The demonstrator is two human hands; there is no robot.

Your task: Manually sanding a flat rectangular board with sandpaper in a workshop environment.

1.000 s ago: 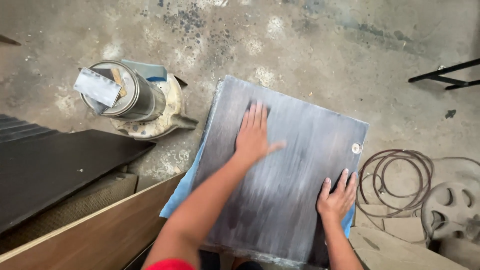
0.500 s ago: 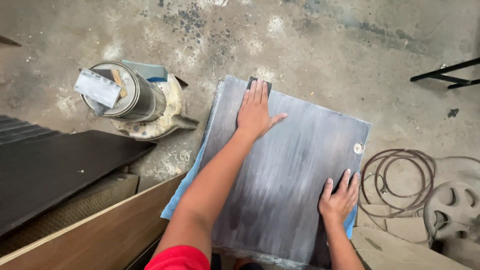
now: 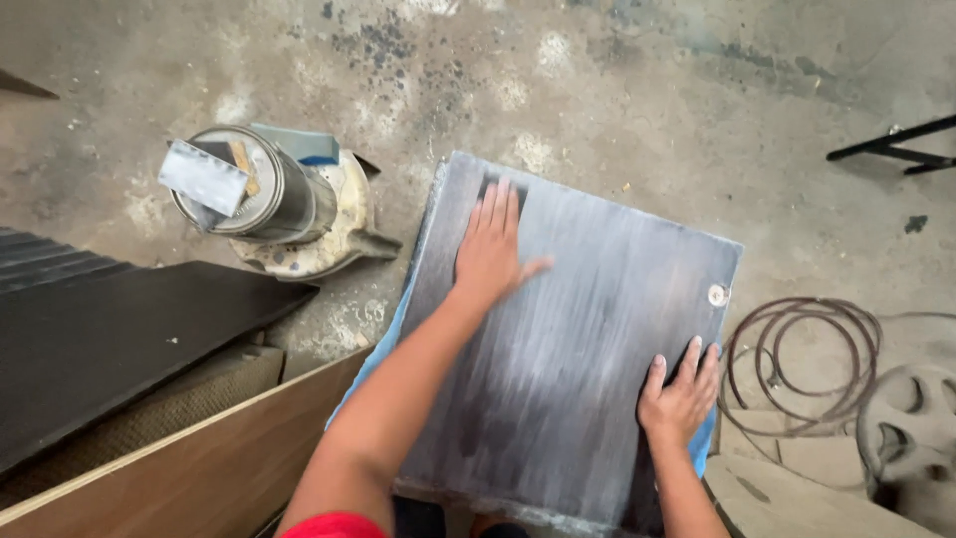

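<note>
A dark grey board [image 3: 597,329], streaked with pale rubbing marks, lies on a blue cloth [image 3: 386,334] on the concrete floor. My left hand [image 3: 488,254] presses flat on the board's far left part. A small dark sheet [image 3: 490,185] shows under its fingertips. My right hand [image 3: 679,397] rests on the board's near right edge with its fingers laid over the top. A small round metal fitting [image 3: 717,294] sits near the board's right edge.
A metal can [image 3: 269,204] with a flat blade across its top stands on a stained white dish [image 3: 344,244] to the left. A black panel [image 3: 119,339] and a wooden plank [image 3: 199,473] lie at near left. Coiled wire [image 3: 797,359], a grey wheel [image 3: 911,428] and a black frame leg [image 3: 886,149] are at right.
My left hand slid along the board toward its far edge, then came back a little. The dark sheet now shows beyond its fingertips. The right hand stayed put.
</note>
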